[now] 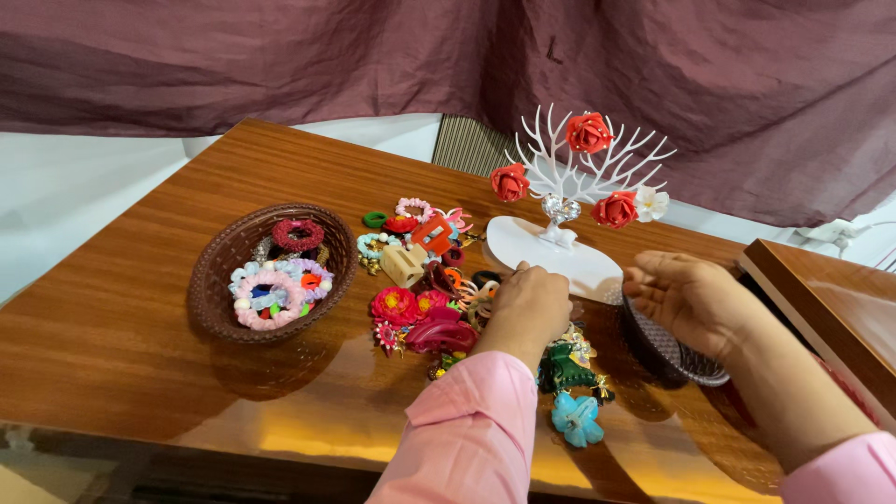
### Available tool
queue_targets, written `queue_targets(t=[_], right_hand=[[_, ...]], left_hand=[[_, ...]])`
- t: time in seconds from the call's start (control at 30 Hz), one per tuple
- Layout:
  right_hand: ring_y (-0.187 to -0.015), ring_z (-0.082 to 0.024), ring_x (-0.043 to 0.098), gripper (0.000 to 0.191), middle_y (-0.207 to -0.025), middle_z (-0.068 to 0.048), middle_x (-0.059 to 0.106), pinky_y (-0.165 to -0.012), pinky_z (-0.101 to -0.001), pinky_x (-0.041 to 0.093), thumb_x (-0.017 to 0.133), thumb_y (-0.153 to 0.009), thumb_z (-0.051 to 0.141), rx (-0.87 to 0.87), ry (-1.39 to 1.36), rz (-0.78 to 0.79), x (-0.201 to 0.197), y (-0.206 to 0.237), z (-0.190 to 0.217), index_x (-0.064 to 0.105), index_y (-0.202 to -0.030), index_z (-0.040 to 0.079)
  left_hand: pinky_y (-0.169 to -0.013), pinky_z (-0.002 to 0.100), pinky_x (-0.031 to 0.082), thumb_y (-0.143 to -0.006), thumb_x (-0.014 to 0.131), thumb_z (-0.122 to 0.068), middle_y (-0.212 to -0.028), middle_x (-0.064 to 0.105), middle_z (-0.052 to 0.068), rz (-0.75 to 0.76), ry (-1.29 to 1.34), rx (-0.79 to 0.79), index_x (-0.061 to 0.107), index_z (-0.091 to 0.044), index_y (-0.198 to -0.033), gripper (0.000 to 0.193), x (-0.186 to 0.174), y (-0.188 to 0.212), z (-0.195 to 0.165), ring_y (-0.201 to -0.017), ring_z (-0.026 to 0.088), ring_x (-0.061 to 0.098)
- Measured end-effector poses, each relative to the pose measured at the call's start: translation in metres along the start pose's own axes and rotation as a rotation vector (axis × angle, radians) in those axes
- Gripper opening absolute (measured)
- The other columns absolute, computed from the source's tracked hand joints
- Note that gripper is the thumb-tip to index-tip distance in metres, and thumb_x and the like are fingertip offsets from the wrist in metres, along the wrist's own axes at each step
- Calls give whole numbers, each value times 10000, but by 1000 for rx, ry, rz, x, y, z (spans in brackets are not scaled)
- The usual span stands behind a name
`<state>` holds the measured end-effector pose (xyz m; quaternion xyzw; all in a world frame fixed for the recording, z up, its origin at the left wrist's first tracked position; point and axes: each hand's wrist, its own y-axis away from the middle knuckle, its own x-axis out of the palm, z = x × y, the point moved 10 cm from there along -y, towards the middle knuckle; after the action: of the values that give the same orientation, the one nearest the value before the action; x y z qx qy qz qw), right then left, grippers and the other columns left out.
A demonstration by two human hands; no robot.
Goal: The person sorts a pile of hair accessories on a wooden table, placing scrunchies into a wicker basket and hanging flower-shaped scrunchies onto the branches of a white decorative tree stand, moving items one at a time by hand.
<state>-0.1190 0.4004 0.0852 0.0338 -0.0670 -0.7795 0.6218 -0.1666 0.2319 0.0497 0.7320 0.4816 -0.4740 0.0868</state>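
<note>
At the centre of the frame, slightly low, the left hand [530,303] rests knuckles-up on the heap of hair accessories [439,299] spread over the wooden table [121,336]. Its fingers are curled down into the pile, close to the front edge of the white base [551,257] of the stand; what they pinch, if anything, is hidden under the hand, so I cannot tell its grip. To the right of centre, the right hand [691,297] hovers palm-up with fingers loosely curved and nothing in it, above the rim of a dark woven basket [667,355] that sits partly under the wrist. Both arms wear pink sleeves.

Above the hands, in the upper middle of the frame, stands a white branching tree stand [583,168] with red fabric roses [589,132] and one white flower [651,203] hung on its twigs. At the left of the frame an oval brown wicker basket [210,299] holds scrunchies in pink, lilac and red. Near the lower middle, just beside the left forearm, lie a dark green claw clip [563,369] and a light blue flower clip [576,420]. A maroon curtain [280,56] fills the top of the frame.
</note>
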Motion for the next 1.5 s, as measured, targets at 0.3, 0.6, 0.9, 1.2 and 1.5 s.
queue_targets(t=[0.3,0.6,0.9,1.2,1.5], right_hand=[[-855,-135,633,258,-966,-40,679,-763,-301,512,633,-948,134,-55,157,-41,60,55,-25,610,-1193,56],[-839,-95,599,215,-991,-46,696,-736,-268,479,688,-969,118,-269,418,-157,57,74,-59,702,-1159,18],[-1127,-144,634,479,-1257,-91,664,-935,-296,516,727,-903,134,-472,534,-120,82,103,-69,572,-1337,3],[-979,-117,652,315,-1115,-66,713,-861,-267,535,694,-977,133,-405,381,-212,62,93,-87,642,-1255,-7],[-874,-117,653,321,-1006,-80,719,-762,-268,512,681,-983,180,-324,765,-230,57,25,-55,689,-1271,37]], left_hand=[[-1010,517,434,-822,699,-142,-1136,682,198,-55,92,-115,757,-53,-1021,226,-30,35,-3,-1225,375,560],[-1122,472,385,-797,630,-30,-1174,681,197,-509,78,-133,722,-12,-1039,259,-103,104,21,-1326,442,487],[-1211,523,286,-885,615,-129,-1374,604,220,-654,43,-133,717,-38,-1079,238,-118,149,32,-1437,438,410],[-1177,534,330,-945,592,-212,-1364,609,248,-714,54,-117,672,-24,-1202,329,-106,160,49,-1401,481,444],[-1171,537,370,-960,576,-204,-1346,632,247,-696,59,-118,671,-17,-1180,304,-104,158,52,-1382,473,487]])
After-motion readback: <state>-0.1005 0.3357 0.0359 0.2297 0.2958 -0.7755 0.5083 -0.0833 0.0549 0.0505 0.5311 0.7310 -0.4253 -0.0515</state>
